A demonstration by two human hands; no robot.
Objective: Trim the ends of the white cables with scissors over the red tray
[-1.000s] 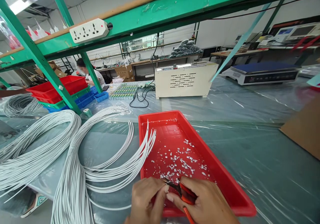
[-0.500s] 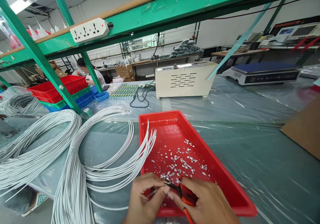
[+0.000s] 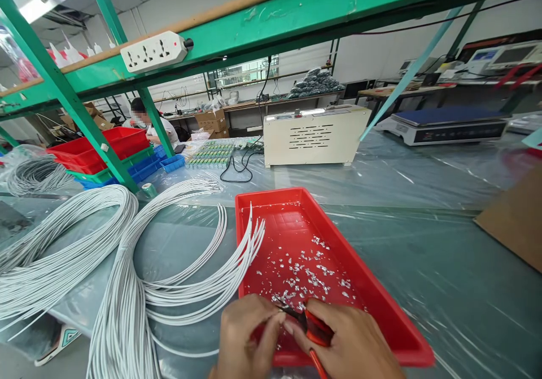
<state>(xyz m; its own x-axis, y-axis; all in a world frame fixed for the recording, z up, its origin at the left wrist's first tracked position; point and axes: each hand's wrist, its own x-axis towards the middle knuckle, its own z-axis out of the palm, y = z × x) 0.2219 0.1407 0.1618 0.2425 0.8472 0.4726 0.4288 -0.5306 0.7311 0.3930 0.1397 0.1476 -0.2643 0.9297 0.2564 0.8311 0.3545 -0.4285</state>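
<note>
My right hand [image 3: 345,339] is closed round a pair of cutting pliers [image 3: 319,331] with orange-red handles and dark jaws. The jaws point left, at the fingertips of my left hand [image 3: 249,334]. That hand is pinched closed on a white cable [image 3: 186,353], which runs in from the left; its tip is mostly hidden by my fingers. Both hands are over the near end of a red tray [image 3: 364,260], where silvery scraps [image 3: 313,277] lie scattered. A bundle of white cables [image 3: 122,288] curves beside the tray, with several ends resting over its left rim.
Another cable coil [image 3: 84,215] lies at the left. Behind it stand stacked trays [image 3: 114,147]. A beige machine [image 3: 313,139] and a scale [image 3: 440,125] stand farther back, under a green shelf beam [image 3: 271,23]. Cardboard [image 3: 516,215] is at the right. A person [image 3: 163,133] sits in the background.
My left hand has rolled slightly, and its fingers now cover more of the cable. The pliers' jaws have shifted a little at the fingertips. The tray and cable bundles stay put.
</note>
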